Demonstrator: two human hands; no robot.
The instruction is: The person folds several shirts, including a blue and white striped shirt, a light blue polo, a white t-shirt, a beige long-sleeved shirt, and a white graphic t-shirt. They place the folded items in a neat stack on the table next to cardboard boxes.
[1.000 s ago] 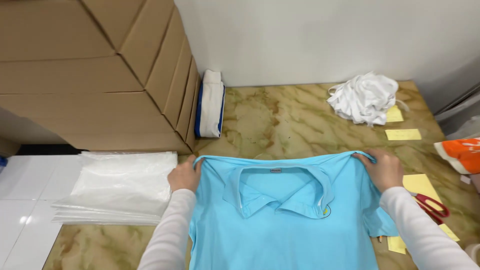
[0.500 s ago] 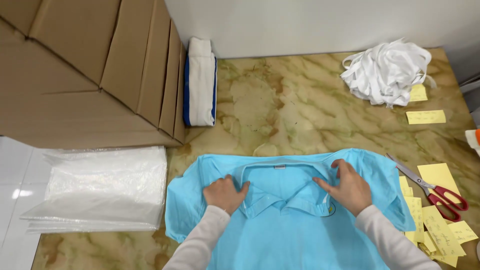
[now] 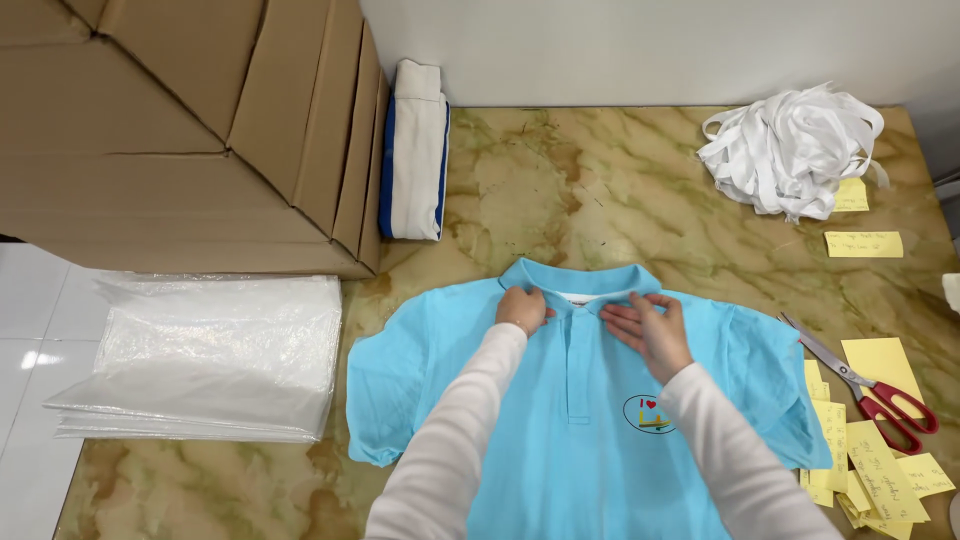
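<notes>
A light blue polo shirt (image 3: 440, 370) lies face up and flat on a marbled table (image 3: 560, 190), collar away from me, with a small oval badge on the chest. My left hand (image 3: 522, 308) pinches the left collar flap near the placket. Over the right collar flap rests my right hand (image 3: 650, 330), fingers spread and pressing down. Both arms wear white long sleeves.
Big cardboard boxes (image 3: 180, 130) stand at the back left, with a folded white and blue cloth (image 3: 415, 150) beside them. A stack of clear plastic bags (image 3: 205, 360) lies left. White ribbon bundle (image 3: 790, 150) back right. Red-handled scissors (image 3: 870, 390) and yellow paper slips (image 3: 880, 460) lie right.
The shirt has gone from being held at the shoulders to lying spread flat. My hands moved inward from the shoulders to the collar, which now lies folded down.
</notes>
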